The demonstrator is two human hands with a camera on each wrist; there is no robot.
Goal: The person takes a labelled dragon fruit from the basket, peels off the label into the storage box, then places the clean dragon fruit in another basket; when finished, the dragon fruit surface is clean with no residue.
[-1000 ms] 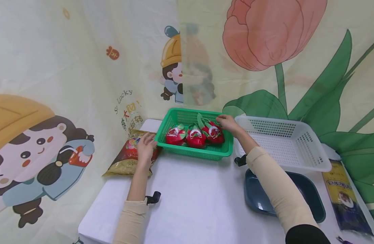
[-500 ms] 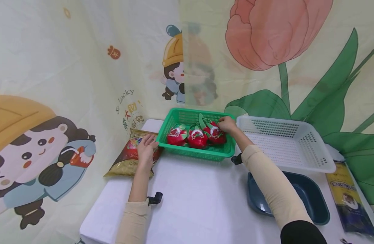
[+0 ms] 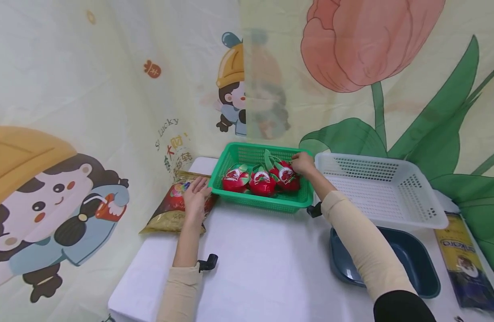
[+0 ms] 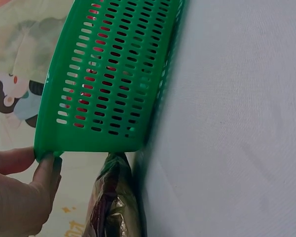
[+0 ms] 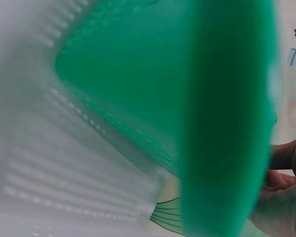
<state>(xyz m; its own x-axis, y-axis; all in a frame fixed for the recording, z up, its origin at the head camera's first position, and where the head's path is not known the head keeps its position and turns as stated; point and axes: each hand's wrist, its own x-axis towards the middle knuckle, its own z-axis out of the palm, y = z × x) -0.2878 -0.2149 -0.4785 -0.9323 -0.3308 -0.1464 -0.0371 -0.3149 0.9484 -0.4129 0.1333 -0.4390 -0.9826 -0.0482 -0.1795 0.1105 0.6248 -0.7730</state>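
A green plastic basket [image 3: 255, 201] at the back of the table bears three round red packages [image 3: 263, 183] with green leaves and white labels. My left hand [image 3: 196, 201] pinches the basket's left end at the rim; the left wrist view shows its thumb on one side of the rim and fingers [image 4: 48, 180] on the other. At the basket's right end, my right hand [image 3: 304, 164] reaches in over the rim beside the rightmost package, fingers bent downward. Its fingertips are hidden behind the rim in the right wrist view, and I cannot tell what they hold.
A red and gold bag [image 3: 170, 210] lies against the basket's left end. On the right stand a white perforated basket [image 3: 415, 197] and a dark blue tray [image 3: 425, 268], partly under the right sleeve. A yellow and blue package [image 3: 468, 268] lies at the far right.
The right hand's fingers have gone from lying across the basket's right corner to bending down inside it. The left hand has closed on the rim. The whole view has shifted slightly.
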